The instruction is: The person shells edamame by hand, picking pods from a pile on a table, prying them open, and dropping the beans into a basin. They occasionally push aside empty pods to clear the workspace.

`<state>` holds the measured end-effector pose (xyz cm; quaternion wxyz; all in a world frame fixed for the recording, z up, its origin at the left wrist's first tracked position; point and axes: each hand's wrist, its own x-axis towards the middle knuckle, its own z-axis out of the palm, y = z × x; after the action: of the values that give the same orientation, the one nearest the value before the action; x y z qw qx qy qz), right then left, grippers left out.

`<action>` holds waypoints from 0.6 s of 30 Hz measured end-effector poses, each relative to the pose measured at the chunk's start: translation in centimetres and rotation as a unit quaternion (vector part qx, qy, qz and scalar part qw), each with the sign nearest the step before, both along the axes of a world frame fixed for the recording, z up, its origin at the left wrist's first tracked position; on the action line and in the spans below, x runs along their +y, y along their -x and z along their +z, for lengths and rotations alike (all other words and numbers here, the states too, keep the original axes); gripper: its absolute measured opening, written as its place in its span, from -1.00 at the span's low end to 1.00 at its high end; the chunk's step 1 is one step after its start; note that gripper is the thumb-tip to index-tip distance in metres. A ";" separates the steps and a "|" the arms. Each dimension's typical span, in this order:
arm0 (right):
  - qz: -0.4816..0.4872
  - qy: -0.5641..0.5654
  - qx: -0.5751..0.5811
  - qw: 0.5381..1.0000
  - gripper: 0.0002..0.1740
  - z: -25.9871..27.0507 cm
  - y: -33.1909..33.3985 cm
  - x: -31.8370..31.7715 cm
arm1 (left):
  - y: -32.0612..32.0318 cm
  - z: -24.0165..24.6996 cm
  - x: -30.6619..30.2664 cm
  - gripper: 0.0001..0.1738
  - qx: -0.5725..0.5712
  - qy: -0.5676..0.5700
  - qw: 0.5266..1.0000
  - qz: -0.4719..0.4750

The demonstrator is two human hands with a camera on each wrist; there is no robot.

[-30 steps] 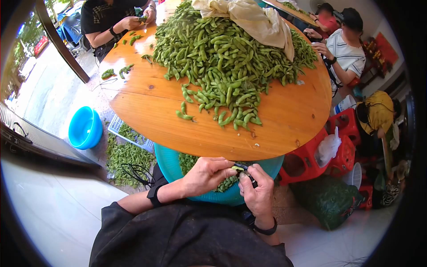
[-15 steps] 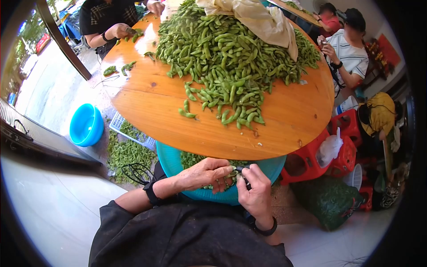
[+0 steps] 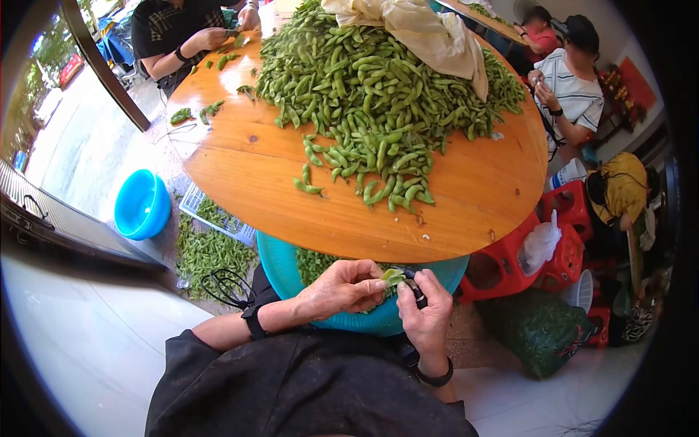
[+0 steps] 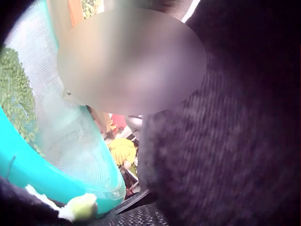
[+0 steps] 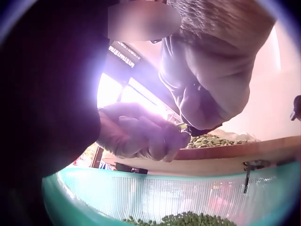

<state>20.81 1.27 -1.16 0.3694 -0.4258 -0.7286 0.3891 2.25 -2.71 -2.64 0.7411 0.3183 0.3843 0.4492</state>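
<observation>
In the head view a green pod [image 3: 393, 277] is pinched between thumb and fingers of my left hand [image 3: 341, 288], above the teal basket [image 3: 273, 266]. My right hand [image 3: 426, 313], close on its right, grips a small black tool [image 3: 418, 295] against the pod's right end. In the right wrist view my left hand [image 5: 141, 134] and right hand [image 5: 211, 75] meet at the pod, over the basket's mesh wall [image 5: 155, 193]. Shelled beans [image 5: 197, 220] lie in the basket. The left wrist view shows beans [image 4: 16, 89] in the basket but neither hand clearly.
A heap of pods [image 3: 364, 95] covers much of the wooden table [image 3: 291, 218], partly under a cream cloth [image 3: 415, 33]. Pods lie on the floor [image 3: 207, 255] near a blue basin [image 3: 142, 205]. Red stools [image 3: 495, 269] stand at the right; two people [image 3: 571, 91] [image 3: 175, 40] sit across the table.
The pod between my hands shows more plainly and looks wider than half a second ago. My right hand has turned slightly, so more of the black tool shows.
</observation>
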 end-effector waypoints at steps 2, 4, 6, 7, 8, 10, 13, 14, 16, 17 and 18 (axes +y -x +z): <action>0.001 0.072 0.030 0.997 -0.88 0.2 0.0 0.0 | 0.0 -0.4 -0.1 -0.77 -0.011 -0.009 1.000 0.026; -0.006 0.298 0.110 0.948 -0.87 1.1 0.1 0.0 | -0.2 -0.8 -0.2 -0.76 0.021 -0.042 0.999 0.024; -0.011 0.243 0.089 0.966 -0.86 0.7 0.1 0.0 | -0.3 -0.9 -0.3 -0.75 0.053 -0.074 0.996 0.023; -0.016 0.186 0.067 0.980 -0.85 0.6 0.1 0.0 | -0.2 -0.7 -0.4 -0.73 0.138 -0.090 0.986 0.024; -0.015 0.184 0.068 0.981 -0.85 0.7 0.3 0.0 | -0.1 -0.5 -0.4 -0.71 0.222 -0.106 0.969 0.026; -0.019 -0.107 -0.005 0.994 -0.82 0.8 1.1 -0.4 | -0.2 -0.4 -0.5 -0.70 0.158 -0.073 0.985 0.017; -0.020 -0.179 -0.028 0.983 -0.81 0.6 1.4 -1.0 | -0.1 0.8 -0.3 -0.67 0.052 -0.018 0.998 -0.007; -0.020 -0.181 -0.027 0.983 -0.81 0.5 1.5 -1.0 | -0.1 0.6 -0.3 -0.68 0.022 -0.010 1.000 -0.011; -0.015 -0.178 0.001 0.984 -0.84 0.2 1.8 -1.0 | 0.0 -0.1 -0.3 -0.72 0.001 -0.022 0.999 -0.029; -0.015 -0.179 0.002 0.984 -0.84 0.1 1.7 -0.9 | 0.0 -0.4 -0.3 -0.72 0.002 -0.023 0.999 -0.028; -0.009 -0.165 0.010 0.986 -0.86 -0.1 1.6 -0.7 | -0.2 -0.7 -0.3 -0.71 0.008 -0.034 0.999 -0.019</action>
<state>19.23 0.59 -1.21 0.4452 -0.3620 -0.7751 0.2645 2.47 -3.03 -3.39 0.7351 0.3539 0.3691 0.4451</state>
